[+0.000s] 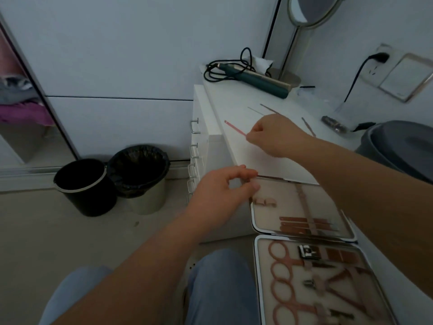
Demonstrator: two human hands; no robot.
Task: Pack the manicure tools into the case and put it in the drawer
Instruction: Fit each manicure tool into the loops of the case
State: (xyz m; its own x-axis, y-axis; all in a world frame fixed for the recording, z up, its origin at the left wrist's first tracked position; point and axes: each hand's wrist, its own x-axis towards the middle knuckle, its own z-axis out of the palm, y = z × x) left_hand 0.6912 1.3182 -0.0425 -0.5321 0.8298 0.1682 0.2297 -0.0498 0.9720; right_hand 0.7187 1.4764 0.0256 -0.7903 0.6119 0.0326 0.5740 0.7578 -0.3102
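Observation:
The manicure case (255, 219) lies open on the white dresser top (236, 102), its lower half holding rose-gold scissors (283, 277), a clipper (307, 252) and other tools under straps. My left hand (222, 193) pinches the far left corner of the case's upper half. My right hand (274, 134) pinches one end of a thin pink tool (234, 128) lying on the dresser top. Three more slim tools, including one (269, 109) beyond my right hand and one (308, 126) to its right, lie loose on the top.
A drawer unit with metal handles (195, 125) stands below the dresser's left edge. Two bins (86, 186) (143, 177) stand on the floor at left. A teal hair iron with cord (257, 82), a round mirror (309, 10) and a grey tub (398, 146) crowd the back and right.

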